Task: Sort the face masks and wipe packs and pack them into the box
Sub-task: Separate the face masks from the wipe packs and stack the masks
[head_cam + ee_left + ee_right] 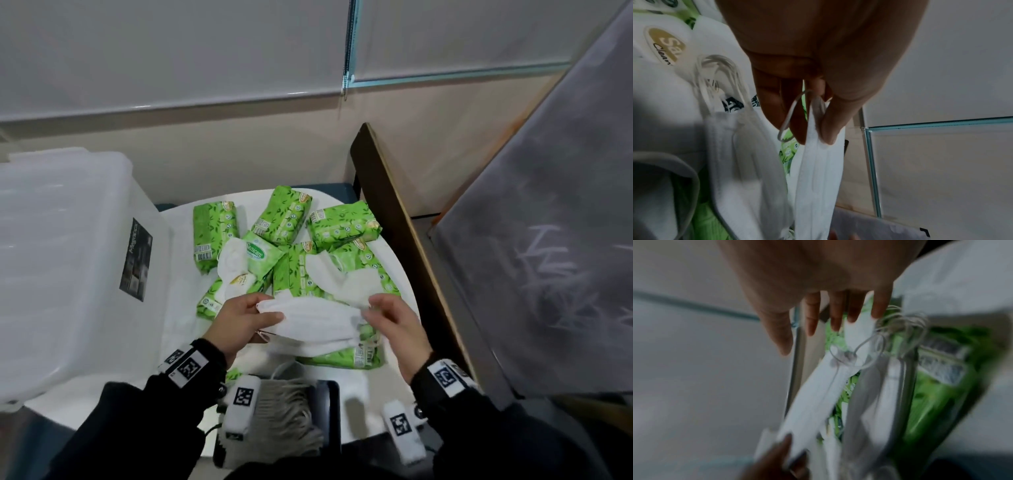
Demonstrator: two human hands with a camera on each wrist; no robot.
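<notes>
Stretching between both hands above the green wipe packs, a white pleated face mask hung flat; the left hand pinched its end, the right hand hovered loose-fingered beside it.

white pleated face mask with white ear loops, bright green wipe packs with leaf print and gold oval logo, frosted translucent box at 9 o'clock, white table, black sleeves, black-and-white square-code wristbands

Prob. office/classroom: roller blinds, chalk-marked board.
</notes>
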